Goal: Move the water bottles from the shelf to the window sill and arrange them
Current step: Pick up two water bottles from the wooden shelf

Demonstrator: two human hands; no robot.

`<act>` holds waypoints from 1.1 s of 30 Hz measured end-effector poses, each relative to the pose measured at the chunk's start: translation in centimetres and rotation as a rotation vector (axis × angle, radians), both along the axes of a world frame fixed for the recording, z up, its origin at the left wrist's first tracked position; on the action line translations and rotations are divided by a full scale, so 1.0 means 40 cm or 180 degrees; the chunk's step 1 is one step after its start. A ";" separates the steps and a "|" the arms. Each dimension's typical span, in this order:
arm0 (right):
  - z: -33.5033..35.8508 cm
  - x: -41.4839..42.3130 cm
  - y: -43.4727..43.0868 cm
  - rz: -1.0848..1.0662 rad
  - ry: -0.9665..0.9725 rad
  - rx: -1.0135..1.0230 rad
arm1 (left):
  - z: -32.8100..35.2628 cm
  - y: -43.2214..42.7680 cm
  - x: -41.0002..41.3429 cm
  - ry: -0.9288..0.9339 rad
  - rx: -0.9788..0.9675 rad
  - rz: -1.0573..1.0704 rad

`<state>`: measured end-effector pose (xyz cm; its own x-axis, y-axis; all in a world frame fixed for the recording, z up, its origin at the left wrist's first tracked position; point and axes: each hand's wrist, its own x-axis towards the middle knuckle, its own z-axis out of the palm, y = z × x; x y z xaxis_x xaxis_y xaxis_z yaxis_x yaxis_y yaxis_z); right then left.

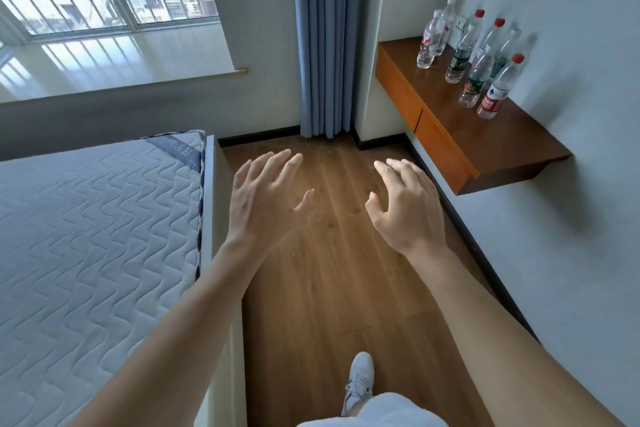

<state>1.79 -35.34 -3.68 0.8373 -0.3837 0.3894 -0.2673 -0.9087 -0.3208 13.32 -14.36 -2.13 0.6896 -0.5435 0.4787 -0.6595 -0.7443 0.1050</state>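
Several clear plastic water bottles [465, 55] stand upright on a brown wall-mounted shelf [485, 135] at the right, most with red caps; the nearest one [498, 88] has a red label. The white window sill [114, 69] runs under the window at the upper left and holds no bottles. My left hand [266, 198] and my right hand [405, 201] hover over the wooden floor in the middle, fingers spread and relaxed, holding nothing. Both hands are well short of the shelf and the sill.
A bare quilted mattress [93, 232] fills the left side, between me and the window sill. A blue curtain [325, 45] hangs in the corner between window and shelf. A strip of wooden floor [325, 288] runs ahead; my white shoe [360, 381] is at the bottom.
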 end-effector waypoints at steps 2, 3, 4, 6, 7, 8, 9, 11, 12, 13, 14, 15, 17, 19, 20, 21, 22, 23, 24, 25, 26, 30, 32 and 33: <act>0.000 0.056 -0.071 0.0016 0.0011 0.0021 | -0.006 -0.074 0.054 0.0085 0.0096 0.0029; 0.002 0.082 -0.104 0.0029 0.0038 0.0052 | -0.004 -0.110 0.079 0.0160 0.0118 0.0052; 0.002 0.107 -0.136 0.0049 0.0046 0.0070 | -0.002 -0.142 0.101 0.0209 0.0113 0.0066; 0.002 0.153 -0.192 0.0061 0.0056 0.0090 | 0.001 -0.203 0.144 0.0247 0.0085 0.0099; 0.001 0.178 -0.218 0.0059 0.0054 0.0099 | 0.003 -0.232 0.166 0.0237 0.0063 0.0123; 0.000 0.203 -0.242 0.0059 0.0049 0.0111 | 0.005 -0.257 0.189 0.0228 0.0040 0.0145; -0.002 0.227 -0.262 0.0048 0.0043 0.0130 | 0.005 -0.279 0.210 0.0223 0.0018 0.0166; -0.008 0.271 -0.294 0.0047 0.0064 0.0176 | 0.002 -0.314 0.248 0.0248 0.0002 0.0196; -0.011 0.294 -0.307 0.0058 0.0074 0.0192 | 0.000 -0.328 0.268 0.0263 0.0005 0.0208; -0.013 0.316 -0.318 0.0072 0.0081 0.0210 | -0.002 -0.340 0.289 0.0281 0.0010 0.0216; -0.016 0.341 -0.328 0.0083 0.0093 0.0222 | -0.006 -0.351 0.312 0.0296 0.0020 0.0226; -0.019 0.367 -0.338 0.0088 0.0110 0.0233 | -0.009 -0.360 0.336 0.0311 0.0028 0.0239; -0.026 0.423 -0.359 0.0093 0.0123 0.0253 | -0.017 -0.377 0.390 0.0338 0.0032 0.0260; -0.034 0.483 -0.377 0.0100 0.0140 0.0254 | -0.025 -0.393 0.449 0.0365 0.0044 0.0251; -0.039 0.514 -0.387 0.0093 0.0160 0.0251 | -0.030 -0.404 0.482 0.0382 0.0047 0.0238; -0.045 0.547 -0.397 0.0078 0.0172 0.0250 | -0.034 -0.415 0.516 0.0391 0.0045 0.0219; -0.050 0.582 -0.408 0.0059 0.0180 0.0252 | -0.038 -0.427 0.552 0.0398 0.0041 0.0196; -0.056 0.617 -0.417 0.0036 0.0191 0.0260 | -0.042 -0.438 0.589 0.0400 0.0034 0.0170; -0.060 0.655 -0.425 0.0007 0.0206 0.0271 | -0.045 -0.448 0.628 0.0393 0.0024 0.0141; -0.062 0.693 -0.434 -0.0033 0.0221 0.0275 | -0.046 -0.460 0.671 0.0381 0.0009 0.0107; -0.063 0.733 -0.442 -0.0075 0.0237 0.0281 | -0.043 -0.471 0.717 0.0375 -0.0007 0.0066; -0.050 0.889 -0.473 -0.0258 0.0272 0.0307 | -0.018 -0.521 0.914 0.0374 -0.0005 -0.0114; -0.040 0.959 -0.494 -0.0368 0.0257 0.0305 | -0.006 -0.553 1.001 0.0398 0.0005 -0.0255; -0.036 0.990 -0.505 -0.0433 0.0251 0.0296 | -0.003 -0.572 1.039 0.0417 -0.0001 -0.0322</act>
